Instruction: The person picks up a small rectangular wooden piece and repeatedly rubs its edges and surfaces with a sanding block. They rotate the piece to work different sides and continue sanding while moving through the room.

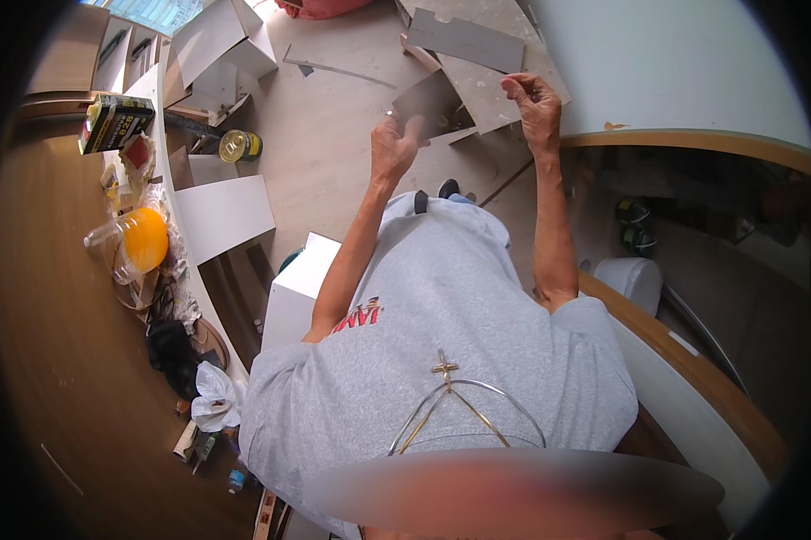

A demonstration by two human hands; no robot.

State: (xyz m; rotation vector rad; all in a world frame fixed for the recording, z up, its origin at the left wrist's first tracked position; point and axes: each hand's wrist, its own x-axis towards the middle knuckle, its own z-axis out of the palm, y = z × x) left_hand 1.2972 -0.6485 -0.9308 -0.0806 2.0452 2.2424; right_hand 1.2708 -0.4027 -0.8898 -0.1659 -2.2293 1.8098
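My left hand [397, 145] grips the lower left edge of a small dark, glossy panel [456, 111], its thumb lying over the face. Part of that face is blurred. To the right, my right hand [540, 111] is raised with thumb and fingertips drawn together; whether something thin is between them cannot be told. Just beyond both hands lies a pale, stained board [503, 101], with a flat grey notched piece [469, 42] on it.
White cabinet panels [224, 214] stand at the left. A long ledge there holds an adhesive can [116, 123], a plastic bottle with orange liquid [142, 239] and a white plastic bag [216, 398]. A yellow-labelled can [240, 146] is nearby. A pale wood-edged surface [682, 74] borders the right.
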